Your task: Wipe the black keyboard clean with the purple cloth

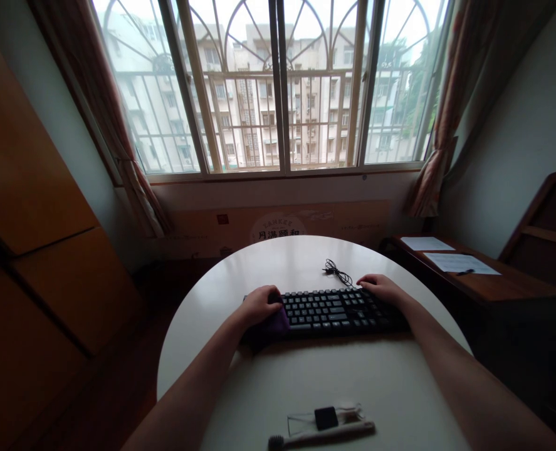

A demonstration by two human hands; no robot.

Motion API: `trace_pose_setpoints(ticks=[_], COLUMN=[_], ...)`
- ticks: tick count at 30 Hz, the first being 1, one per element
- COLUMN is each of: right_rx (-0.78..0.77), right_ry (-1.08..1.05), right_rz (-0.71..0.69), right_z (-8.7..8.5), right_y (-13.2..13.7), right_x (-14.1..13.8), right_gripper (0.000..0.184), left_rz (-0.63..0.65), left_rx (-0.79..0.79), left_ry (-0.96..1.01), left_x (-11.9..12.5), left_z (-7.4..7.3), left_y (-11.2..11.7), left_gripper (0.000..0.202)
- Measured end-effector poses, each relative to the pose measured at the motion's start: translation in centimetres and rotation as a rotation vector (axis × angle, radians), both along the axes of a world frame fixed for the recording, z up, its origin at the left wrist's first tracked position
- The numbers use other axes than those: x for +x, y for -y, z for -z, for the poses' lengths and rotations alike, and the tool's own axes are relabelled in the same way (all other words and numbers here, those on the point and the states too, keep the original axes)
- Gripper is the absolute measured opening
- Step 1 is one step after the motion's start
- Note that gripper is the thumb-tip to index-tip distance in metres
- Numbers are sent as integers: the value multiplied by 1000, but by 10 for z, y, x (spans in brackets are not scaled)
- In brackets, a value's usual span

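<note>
A black keyboard (334, 310) lies across the middle of a round white table (301, 257). My left hand (257, 304) is closed on a purple cloth (275, 322) pressed against the keyboard's left end. My right hand (381, 289) rests over the keyboard's right far corner, fingers curled down onto its edge. The keyboard's black cable (337, 271) lies coiled on the table just behind it.
Near the table's front edge lie a small brush with a pale handle (325, 433) and a small black square piece (326, 417) on clear packaging. A wooden side desk (475, 279) with papers and a pen stands at the right. A wooden cabinet (33, 238) fills the left; window behind.
</note>
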State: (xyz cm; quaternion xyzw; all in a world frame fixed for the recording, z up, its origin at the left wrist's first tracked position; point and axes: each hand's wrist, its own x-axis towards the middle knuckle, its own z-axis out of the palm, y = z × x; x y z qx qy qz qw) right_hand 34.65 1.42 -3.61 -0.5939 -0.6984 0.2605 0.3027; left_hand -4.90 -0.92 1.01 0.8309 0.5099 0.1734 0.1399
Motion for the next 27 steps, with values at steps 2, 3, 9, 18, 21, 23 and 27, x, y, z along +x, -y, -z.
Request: trace_pose_setpoints(ticks=[2, 3, 9, 18, 21, 23, 27], right_rx=[-1, -1, 7, 332, 509, 552, 423], right_ry=[4, 5, 14, 252, 148, 23, -141], right_rz=[0, -1, -7, 52, -4, -101, -393], right_z=[1, 1, 0, -24, -46, -61, -79], right_y=[-1, -1, 0, 15, 30, 45, 80], right_x=[1, 1, -1, -11, -36, -62, -117], right_gripper=[30, 30, 28, 23, 21, 22, 30], left_rz=[37, 61, 166, 69, 142, 204, 278], left_rx=[28, 42, 8, 10, 62, 65, 69], left_ry=[31, 50, 225, 638, 612, 563, 502], left_x=[-1, -1, -11, -22, -4, 13, 41], left_z=[2, 2, -5, -27, -34, -39, -42], left_y=[-1, -1, 1, 5, 20, 34, 59], left_gripper=[18, 16, 10, 19, 17, 15, 13])
